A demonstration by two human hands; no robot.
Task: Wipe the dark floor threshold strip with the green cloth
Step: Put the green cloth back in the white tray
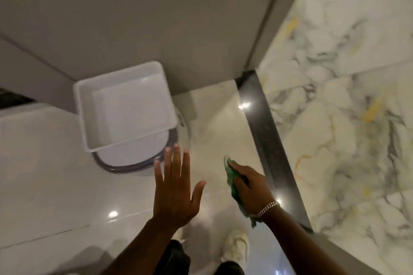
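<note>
- Step in hand, my read: approach phase. Right hand (pixel 247 182) carries the green cloth (pixel 232 182) above the pale glossy floor (pixel 55 163), not yet on the dark threshold strip (pixel 263 131); wiping prob not begun, though contact can't be confirmed w/ the blur.
- Right hand: closed round the cloth, fingers curled over the bunched top; a loose tail hangs down past the wrist, by the silver chain bracelet (pixel 268 206).
- Left hand (pixel 174 187): spread wide, palm down, holding nothing, apart from the cloth hand. Looks like balance or a brace, can't tell which.
- Strip sits just to the right of the right hand, running diagonally from beyond the fingertips, where it meets the grey wall (pixel 134 18), back past the wrist twd the person. The marble-veined floor (pixel 346 118) lies on its far side.
- Next move calls for: shift the right hand sideways onto the strip, flatten the cloth so more of it bears, then run along its length. The narrow band means keeping the stroke in line w/ the diagonal.
- Strip looks: dark, near-black, polished, w/ bright light glints; a duller smeary patch mid-length, though blur could account for that.
- Cloth looks: bright green, soft, crumpled, small enough for one hand; wet or dry, can't tell.
- Ahead of the left fingertips: white square tub (pixel 125 105) resting over a grey-rimmed round thing; not in the path.
</note>
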